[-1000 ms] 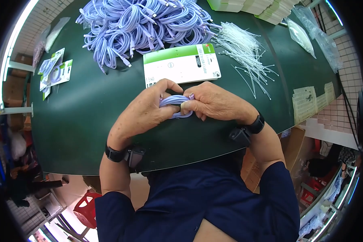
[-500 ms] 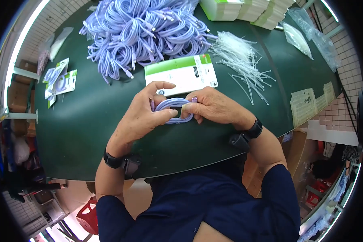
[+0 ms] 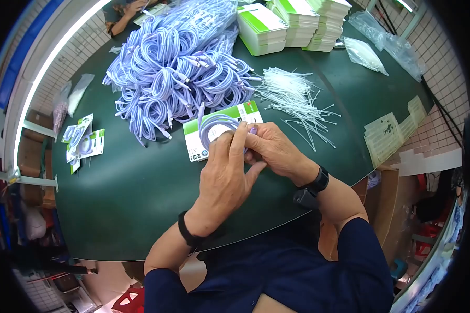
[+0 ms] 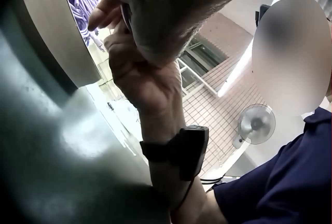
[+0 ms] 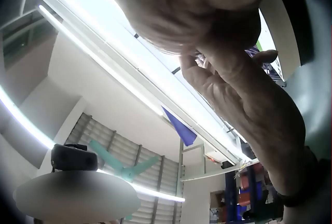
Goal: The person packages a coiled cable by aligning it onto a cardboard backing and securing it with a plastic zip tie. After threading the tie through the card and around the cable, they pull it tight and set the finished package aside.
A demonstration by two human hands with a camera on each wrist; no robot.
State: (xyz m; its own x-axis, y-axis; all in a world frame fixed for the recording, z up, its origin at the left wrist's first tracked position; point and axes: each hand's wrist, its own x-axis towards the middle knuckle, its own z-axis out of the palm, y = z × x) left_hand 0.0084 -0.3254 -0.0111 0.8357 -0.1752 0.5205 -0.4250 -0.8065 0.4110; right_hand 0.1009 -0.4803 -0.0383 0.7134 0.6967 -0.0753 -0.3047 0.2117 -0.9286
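Note:
In the head view a coiled purple cable (image 3: 206,127) is held over a green-and-white card (image 3: 194,144). The left hand (image 3: 222,180) reaches across the coil's near right side, its index finger fairly straight and other fingers bent onto the cable. Beside it the right hand (image 3: 277,151) pinches the coil's right side, a purple connector (image 3: 253,129) showing at its fingertips. One end of the cable sticks up at the coil's upper left. Both wrist views show the hands close together; the coil is mostly hidden there.
Behind the card lies a heap of purple cables (image 3: 162,78), with white ties (image 3: 292,96) to its right. Stacked cards (image 3: 263,34) stand farther back. Packaged cables (image 3: 86,143) are at the left, paper sheets (image 3: 384,138) at the right.
The left hand has moved right, from the coil's left side to beside the right hand. The coil's left part is now uncovered. The head view has shifted, showing more of the table's far side.

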